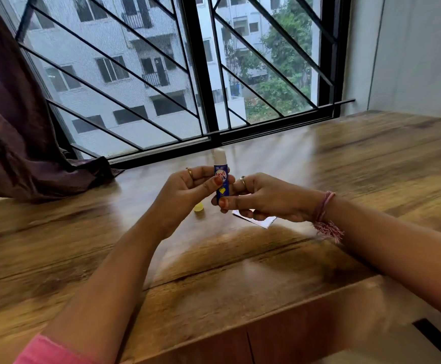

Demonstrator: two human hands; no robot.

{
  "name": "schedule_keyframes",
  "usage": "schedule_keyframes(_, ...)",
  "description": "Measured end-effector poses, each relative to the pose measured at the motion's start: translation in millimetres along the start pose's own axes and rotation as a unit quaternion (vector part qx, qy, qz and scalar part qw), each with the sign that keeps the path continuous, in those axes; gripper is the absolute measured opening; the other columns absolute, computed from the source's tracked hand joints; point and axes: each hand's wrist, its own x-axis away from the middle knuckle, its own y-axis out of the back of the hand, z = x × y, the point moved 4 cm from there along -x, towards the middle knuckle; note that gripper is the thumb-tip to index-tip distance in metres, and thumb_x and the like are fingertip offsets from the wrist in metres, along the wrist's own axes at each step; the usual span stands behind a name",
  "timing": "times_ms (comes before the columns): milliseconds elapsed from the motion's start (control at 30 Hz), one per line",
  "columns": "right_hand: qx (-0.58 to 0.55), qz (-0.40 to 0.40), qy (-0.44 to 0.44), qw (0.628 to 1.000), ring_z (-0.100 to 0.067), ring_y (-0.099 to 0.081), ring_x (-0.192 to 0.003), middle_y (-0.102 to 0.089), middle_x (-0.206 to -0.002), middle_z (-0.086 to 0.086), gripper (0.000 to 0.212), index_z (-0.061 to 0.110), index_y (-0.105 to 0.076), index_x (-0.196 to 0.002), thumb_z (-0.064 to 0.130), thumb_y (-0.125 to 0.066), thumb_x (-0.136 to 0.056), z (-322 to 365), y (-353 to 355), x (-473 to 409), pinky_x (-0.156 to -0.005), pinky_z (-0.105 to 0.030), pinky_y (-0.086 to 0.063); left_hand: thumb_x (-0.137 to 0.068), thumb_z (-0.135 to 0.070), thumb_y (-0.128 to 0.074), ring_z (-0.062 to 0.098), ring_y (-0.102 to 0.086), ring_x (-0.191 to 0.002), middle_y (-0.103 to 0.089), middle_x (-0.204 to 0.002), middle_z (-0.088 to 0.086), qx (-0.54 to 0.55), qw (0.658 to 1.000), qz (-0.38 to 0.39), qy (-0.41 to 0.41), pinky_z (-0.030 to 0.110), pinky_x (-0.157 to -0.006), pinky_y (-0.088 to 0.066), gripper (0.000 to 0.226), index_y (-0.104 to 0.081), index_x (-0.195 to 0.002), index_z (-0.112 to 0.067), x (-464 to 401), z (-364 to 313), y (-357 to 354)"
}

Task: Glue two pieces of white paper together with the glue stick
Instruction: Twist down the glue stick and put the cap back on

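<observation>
A blue glue stick (221, 179) stands upright above the wooden table, uncapped, its white glue tip showing at the top. My left hand (188, 187) grips its middle between thumb and fingers. My right hand (258, 198) pinches its base. The yellow cap (199, 207) lies on the table just below my left hand. White paper (256, 220) lies flat under my right hand, mostly hidden by it, so I cannot tell how many sheets there are.
The wooden table (240, 258) runs up to a barred window (201, 74) at the back. A dark curtain (17, 140) drapes onto the table at the far left. A wall (411, 53) closes the right side.
</observation>
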Motion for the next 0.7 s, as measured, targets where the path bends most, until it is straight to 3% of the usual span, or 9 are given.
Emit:
schedule_keyframes(133, 0.029, -0.05, 0.009, 0.998, -0.002, -0.044, -0.05, -0.061, -0.07, 0.003, 0.024, 0.007, -0.072, -0.093, 0.029, -0.073, -0.081, 1.5, 2.5, 0.8, -0.042, -0.014, -0.031, -0.08, -0.025, -0.064, 0.019, -0.069, -0.102, -0.074, -0.103, 0.005, -0.023, 1.0, -0.019, -0.003, 0.027, -0.088, -0.053, 0.034, -0.066, -0.11, -0.009, -0.5, -1.0, -2.6)
schedule_keyframes(267, 0.064, -0.091, -0.006, 0.994, -0.007, -0.043, -0.05, -0.054, -0.071, -0.006, 0.028, 0.013, -0.066, -0.081, 0.038, -0.078, -0.074, 0.9, 1.5, -1.0, -0.044, -0.019, -0.032, -0.078, -0.026, -0.066, 0.016, -0.07, -0.097, -0.075, -0.099, 0.0, -0.035, 0.999, -0.039, -0.006, 0.021, -0.081, -0.053, 0.035, -0.066, -0.109, -0.009, -1.9, 0.2, -3.7)
schedule_keyframes(367, 0.071, -0.062, -0.027, 0.995, -0.006, -0.045, -0.052, -0.052, -0.076, -0.005, 0.032, 0.014, -0.063, -0.088, 0.041, -0.074, -0.077, 0.3, -3.7, -0.7, -0.045, -0.02, -0.033, -0.078, -0.025, -0.066, 0.017, -0.07, -0.097, -0.075, -0.099, 0.001, -0.026, 0.999, -0.034, 0.004, 0.021, -0.08, -0.053, 0.035, -0.067, -0.109, -0.01, -2.3, 3.0, -5.2)
schedule_keyframes(533, 0.014, -0.023, -0.026, 0.999, -0.003, -0.044, -0.056, -0.053, -0.091, -0.007, 0.033, 0.009, -0.066, -0.109, 0.031, -0.069, -0.084, 4.0, -3.2, 3.0, -0.044, -0.016, -0.033, -0.081, -0.022, -0.064, 0.021, -0.069, -0.101, -0.074, -0.103, 0.006, -0.009, 1.0, -0.027, -0.005, 0.026, -0.086, -0.053, 0.037, -0.064, -0.114, -0.006, -2.7, -0.3, -2.5)
schedule_keyframes(633, 0.042, -0.06, -0.025, 0.997, -0.005, -0.039, -0.056, -0.052, -0.08, -0.005, 0.028, 0.01, -0.072, -0.098, 0.03, -0.074, -0.079, 5.3, 1.6, 4.0, -0.044, -0.016, -0.03, -0.081, -0.023, -0.064, 0.019, -0.069, -0.1, -0.075, -0.101, 0.004, -0.016, 1.0, -0.021, -0.007, 0.021, -0.082, -0.052, 0.035, -0.065, -0.112, -0.008, -2.1, -1.3, -5.6)
schedule_keyframes(700, 0.048, -0.086, -0.017, 0.995, -0.001, -0.044, -0.052, -0.057, -0.066, 0.007, 0.019, 0.012, -0.074, -0.083, 0.027, -0.079, -0.074, 3.6, 3.6, 3.7, -0.044, -0.012, -0.033, -0.08, -0.023, -0.065, 0.017, -0.07, -0.099, -0.075, -0.1, 0.002, -0.024, 0.999, -0.022, -0.005, 0.019, -0.08, -0.052, 0.034, -0.066, -0.11, -0.01, -2.2, -0.6, -7.4)
